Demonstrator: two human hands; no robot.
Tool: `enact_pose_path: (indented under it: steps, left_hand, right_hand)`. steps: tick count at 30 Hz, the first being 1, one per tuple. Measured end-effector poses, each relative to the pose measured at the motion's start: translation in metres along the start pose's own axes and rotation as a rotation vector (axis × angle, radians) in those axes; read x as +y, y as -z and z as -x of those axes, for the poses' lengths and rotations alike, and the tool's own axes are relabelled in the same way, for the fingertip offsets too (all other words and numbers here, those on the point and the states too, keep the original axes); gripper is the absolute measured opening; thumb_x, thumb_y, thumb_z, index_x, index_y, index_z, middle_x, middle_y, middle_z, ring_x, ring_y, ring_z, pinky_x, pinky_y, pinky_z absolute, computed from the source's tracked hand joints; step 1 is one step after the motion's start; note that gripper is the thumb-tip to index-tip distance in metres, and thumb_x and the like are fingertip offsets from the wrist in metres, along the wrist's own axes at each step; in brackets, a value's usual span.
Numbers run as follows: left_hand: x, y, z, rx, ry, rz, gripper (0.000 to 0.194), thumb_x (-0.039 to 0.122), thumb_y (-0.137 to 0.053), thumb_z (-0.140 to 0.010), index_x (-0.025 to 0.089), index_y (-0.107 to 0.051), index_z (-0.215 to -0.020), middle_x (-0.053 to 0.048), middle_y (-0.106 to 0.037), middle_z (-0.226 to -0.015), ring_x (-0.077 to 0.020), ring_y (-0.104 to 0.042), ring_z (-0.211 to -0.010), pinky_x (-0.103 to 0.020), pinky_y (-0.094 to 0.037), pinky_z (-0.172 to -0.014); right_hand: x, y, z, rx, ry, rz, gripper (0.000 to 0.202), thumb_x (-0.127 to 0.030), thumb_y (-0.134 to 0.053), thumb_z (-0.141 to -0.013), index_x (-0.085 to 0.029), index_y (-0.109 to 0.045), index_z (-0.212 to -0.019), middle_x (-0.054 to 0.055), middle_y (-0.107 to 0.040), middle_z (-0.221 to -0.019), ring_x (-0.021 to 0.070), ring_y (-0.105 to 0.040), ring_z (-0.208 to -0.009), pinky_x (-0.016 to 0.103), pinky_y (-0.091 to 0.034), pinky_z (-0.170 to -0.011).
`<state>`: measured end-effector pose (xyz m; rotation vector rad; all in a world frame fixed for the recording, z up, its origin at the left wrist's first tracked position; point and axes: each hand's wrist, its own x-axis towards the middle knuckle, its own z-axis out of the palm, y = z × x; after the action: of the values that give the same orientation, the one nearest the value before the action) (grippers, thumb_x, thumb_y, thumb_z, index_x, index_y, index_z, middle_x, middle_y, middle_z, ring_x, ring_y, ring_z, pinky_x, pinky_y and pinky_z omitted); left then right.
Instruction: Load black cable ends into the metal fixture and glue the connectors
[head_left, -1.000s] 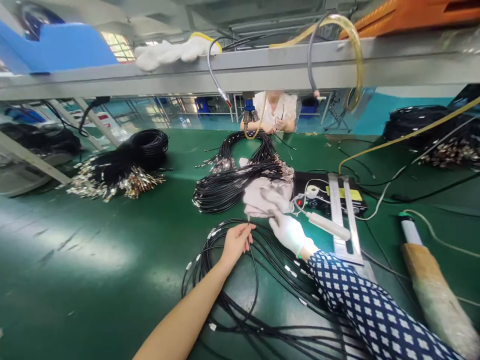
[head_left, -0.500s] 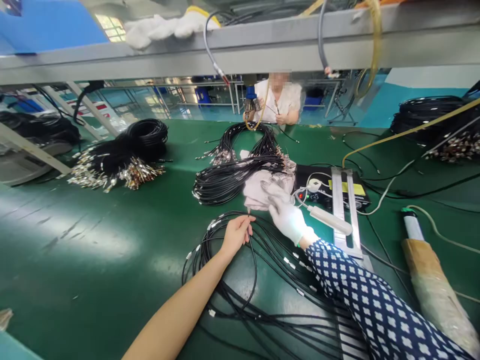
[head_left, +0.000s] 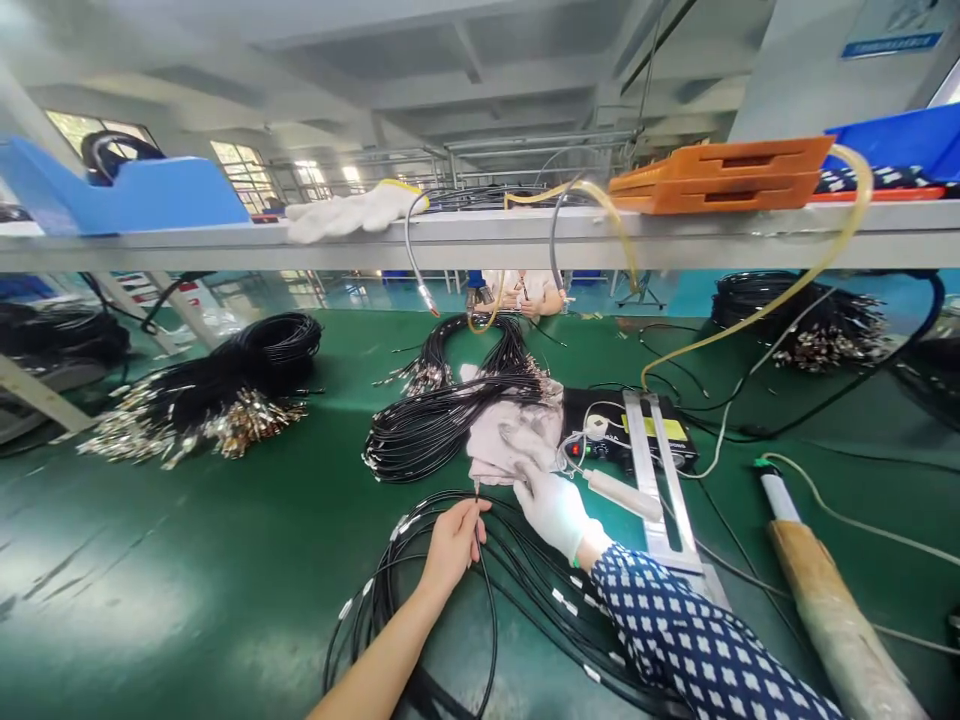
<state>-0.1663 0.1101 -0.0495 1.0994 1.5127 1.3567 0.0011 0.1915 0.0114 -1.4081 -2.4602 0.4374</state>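
My left hand (head_left: 454, 545), bare, pinches a black cable (head_left: 491, 625) just below its end. The small metal connector (head_left: 477, 487) on that end points up at the edge of a pale pink cloth (head_left: 495, 445). My right hand (head_left: 553, 508), in a white glove, lies on the right of this cloth with its fingers stretched out and partly apart. Below both hands spreads a loose coil of black cables (head_left: 390, 560) with white tags. A bundle of black cables (head_left: 416, 435) with metal ends rests against the cloth's left side.
Right of the cloth stands a black box (head_left: 585, 410) with lit indicators, beside a white handheld tool (head_left: 622, 493) and a metal bracket (head_left: 649, 480). A wrapped roll (head_left: 825, 590) lies farther right. Another cable pile (head_left: 225, 390) sits left. A shelf (head_left: 465, 245) crosses above; a person (head_left: 525, 290) works opposite.
The view has tilted up, showing more of the shelf and ceiling. Both hands keep nearly the same place relative to the cloth, and my left hand still pinches the cable.
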Motion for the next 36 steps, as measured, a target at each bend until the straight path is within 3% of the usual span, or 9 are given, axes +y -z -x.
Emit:
enact_pose_path:
  steps: [3, 7, 15, 22, 25, 29, 33, 36]
  left_hand:
    - [-0.002, 0.000, 0.000, 0.008, 0.005, -0.005, 0.051, 0.058, -0.051, -0.084, 0.011, -0.064, -0.098, 0.004, -0.055, -0.056, -0.0065, -0.045, -0.032, -0.016, -0.031, -0.030]
    - [-0.005, 0.000, 0.000, 0.012, 0.007, -0.012, 0.048, 0.056, -0.052, -0.085, 0.011, -0.065, -0.099, 0.004, -0.055, -0.057, -0.0067, -0.046, -0.033, -0.017, -0.031, -0.031]
    - [-0.007, -0.001, -0.001, 0.018, -0.018, -0.058, 0.048, 0.054, -0.051, -0.087, 0.012, -0.065, -0.103, 0.004, -0.056, -0.056, -0.0072, -0.045, -0.034, -0.017, -0.030, -0.033]
    - [-0.002, -0.003, 0.001, 0.009, -0.033, -0.086, 0.048, 0.058, -0.055, -0.084, 0.013, -0.068, -0.096, 0.003, -0.057, -0.054, -0.0073, -0.046, -0.034, -0.018, -0.032, -0.035]
    - [0.001, -0.004, 0.000, 0.010, -0.026, -0.082, 0.053, 0.062, -0.057, -0.080, 0.013, -0.068, -0.095, 0.003, -0.056, -0.053, -0.0084, -0.045, -0.033, -0.018, -0.029, -0.032]
    - [0.005, -0.004, 0.001, 0.015, -0.028, -0.088, 0.055, 0.066, -0.059, -0.077, 0.014, -0.067, -0.092, 0.004, -0.054, -0.052, -0.0084, -0.043, -0.032, -0.019, -0.029, -0.031]
    - [0.007, -0.003, 0.009, 0.035, -0.032, -0.114, 0.052, 0.065, -0.060, -0.079, 0.016, -0.067, -0.095, 0.003, -0.054, -0.056, -0.0100, -0.045, -0.040, -0.021, -0.036, -0.040]
    - [0.007, -0.005, 0.012, 0.055, -0.125, -0.257, 0.042, 0.057, -0.059, -0.085, 0.019, -0.069, -0.096, -0.001, -0.060, -0.069, -0.0132, -0.052, -0.058, -0.023, -0.042, -0.056]
  right_hand:
    - [0.003, -0.002, 0.003, -0.038, -0.026, -0.006, 0.034, -0.031, -0.046, -0.097, -0.018, -0.064, -0.123, 0.011, -0.075, -0.101, 0.0247, -0.071, -0.093, 0.032, -0.049, -0.081]
    - [0.008, -0.006, 0.004, -0.042, -0.045, -0.029, 0.039, -0.034, -0.038, -0.100, -0.020, -0.060, -0.128, 0.011, -0.074, -0.108, 0.0233, -0.069, -0.100, 0.032, -0.048, -0.085]
    - [0.017, -0.013, -0.002, -0.116, -0.063, -0.086, 0.039, -0.032, -0.050, -0.092, -0.018, -0.062, -0.126, 0.009, -0.075, -0.094, 0.0249, -0.070, -0.089, 0.032, -0.047, -0.076]
    - [0.021, 0.007, 0.011, -0.152, 0.026, -0.201, 0.048, -0.027, -0.052, -0.091, -0.018, -0.053, -0.138, 0.004, -0.074, -0.090, 0.0184, -0.069, -0.080, 0.027, -0.050, -0.071]
    - [0.026, 0.024, 0.037, -0.120, 0.092, -0.232, 0.052, -0.024, -0.049, -0.091, -0.022, -0.048, -0.143, 0.004, -0.073, -0.105, 0.0171, -0.069, -0.085, 0.028, -0.054, -0.079]
    - [0.051, 0.044, 0.097, -0.006, 0.167, -0.187, 0.047, -0.030, -0.050, -0.093, -0.029, -0.053, -0.140, 0.006, -0.061, -0.137, 0.0242, -0.056, -0.127, 0.043, -0.044, -0.110]
    - [0.091, 0.076, 0.164, -0.079, 0.260, -0.091, 0.032, -0.035, -0.050, -0.096, -0.037, -0.066, -0.124, 0.005, -0.071, -0.120, 0.0234, -0.065, -0.112, 0.040, -0.053, -0.099]
    - [0.122, 0.112, 0.178, -0.081, 0.214, 0.012, 0.026, -0.041, -0.051, -0.096, -0.036, -0.072, -0.111, 0.008, -0.075, -0.101, 0.0229, -0.070, -0.095, 0.038, -0.055, -0.090]
